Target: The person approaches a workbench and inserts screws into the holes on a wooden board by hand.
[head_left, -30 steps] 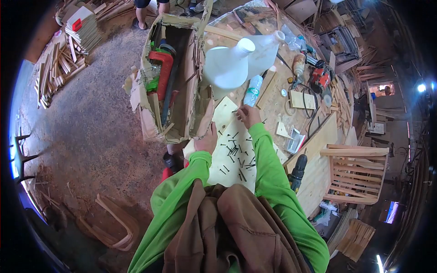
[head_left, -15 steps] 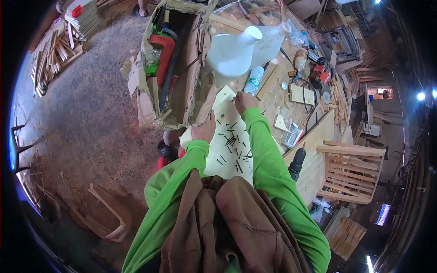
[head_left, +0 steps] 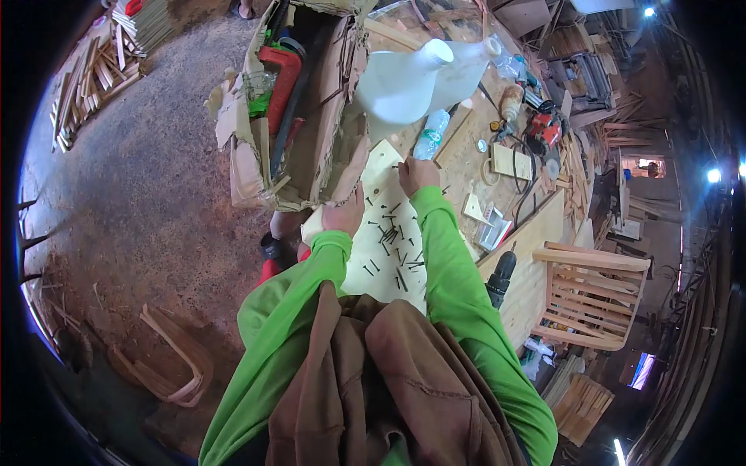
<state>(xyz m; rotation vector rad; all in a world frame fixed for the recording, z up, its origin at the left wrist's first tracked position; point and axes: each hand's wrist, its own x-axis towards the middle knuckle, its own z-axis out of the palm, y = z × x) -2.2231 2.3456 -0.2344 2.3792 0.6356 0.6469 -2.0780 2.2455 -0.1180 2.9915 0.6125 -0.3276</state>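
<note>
A pale wooden board (head_left: 373, 256) lies in front of me, with several dark screws (head_left: 391, 233) scattered over it. My right hand (head_left: 418, 177) is closed in a pinch above the board's far right edge, and a small dark screw (head_left: 400, 165) shows at its fingertips. At the board's left edge rests my left hand (head_left: 344, 213), beneath the overhanging side of a torn cardboard box (head_left: 247, 167). The box hides most of its fingers, so their grip is unclear. Just beyond my right hand a clear plastic bottle (head_left: 430, 136) lies on the bench.
Inside the box is a red tool (head_left: 286, 85). White jugs (head_left: 400, 81) stand beyond the board. To the right are a black drill (head_left: 503, 278), a red power tool (head_left: 544, 132) with a cable, and a slatted wooden frame (head_left: 592, 295). Wood strips (head_left: 97, 81) lie on the floor.
The view has shifted slightly, moving most things a little left. My right hand stays pinched near the board's far end, and my left hand remains at its left edge.
</note>
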